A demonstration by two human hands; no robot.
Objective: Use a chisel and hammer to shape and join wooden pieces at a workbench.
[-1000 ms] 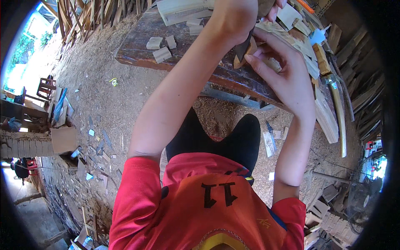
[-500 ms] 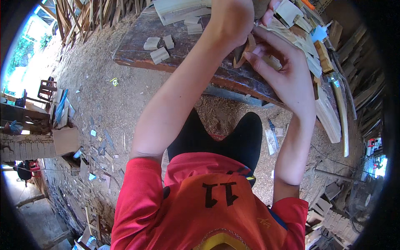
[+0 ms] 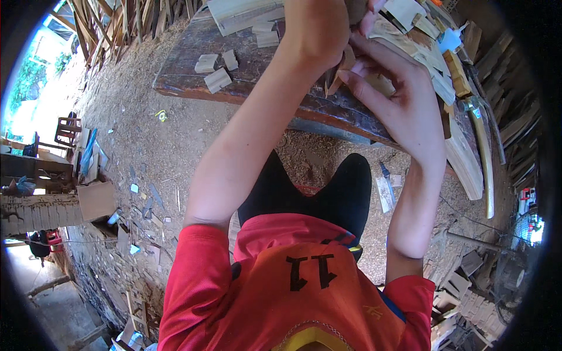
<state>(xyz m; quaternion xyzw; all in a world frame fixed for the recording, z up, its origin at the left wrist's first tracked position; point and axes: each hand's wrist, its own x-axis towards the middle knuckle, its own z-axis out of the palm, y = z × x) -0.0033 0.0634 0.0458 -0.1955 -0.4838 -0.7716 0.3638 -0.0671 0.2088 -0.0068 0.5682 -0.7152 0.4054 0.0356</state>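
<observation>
At the top edge, my left hand [image 3: 319, 29] bends over a dark brown piece [image 3: 356, 10], closed around something I cannot make out. Most of its fingers are cut off by the picture's edge or hidden. Close beside it, my right hand [image 3: 404, 88] curls its thumb and fingers round a small, thin wooden piece [image 3: 346, 61] near the front edge of the dark wooden workbench [image 3: 187, 67]. The hands nearly touch, and the left wrist covers part of the wooden piece.
Several small wood blocks [image 3: 218, 81] lie on the bench, left of my arm. A hammer [image 3: 483, 146], a yellowish block [image 3: 456, 73] and long boards [image 3: 464, 158] lie at the right. Wood strips [image 3: 105, 29] lean behind. A tape roll [image 3: 161, 115] lies on the sawdust-covered floor.
The bench and the blocks on it sit slightly further left and up in the picture. Both hands have shifted slightly left, keeping nearly the same grip.
</observation>
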